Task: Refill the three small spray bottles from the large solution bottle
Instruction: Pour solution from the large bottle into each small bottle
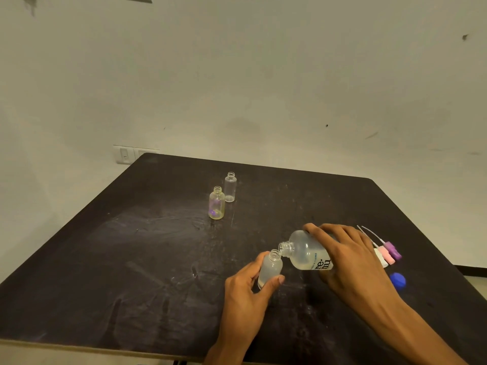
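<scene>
My right hand [350, 262] grips the large solution bottle [305, 250], tipped on its side with its open neck over the mouth of a small frosted bottle [270, 268]. My left hand [245, 293] holds that small bottle, tilted, just above the table. A little clear liquid lies low in the large bottle. Two more small bottles stand uncapped further back: a yellowish one with a purple mark [217, 203] and a clear one [230, 187]. Three spray tops [387, 252], white, pink and purple with thin tubes, lie to the right, partly behind my right hand.
A blue cap [398, 280] lies on the dark table [131, 259] near the right edge. The table's far edge meets a pale wall with a switch plate [125, 154] at the back left.
</scene>
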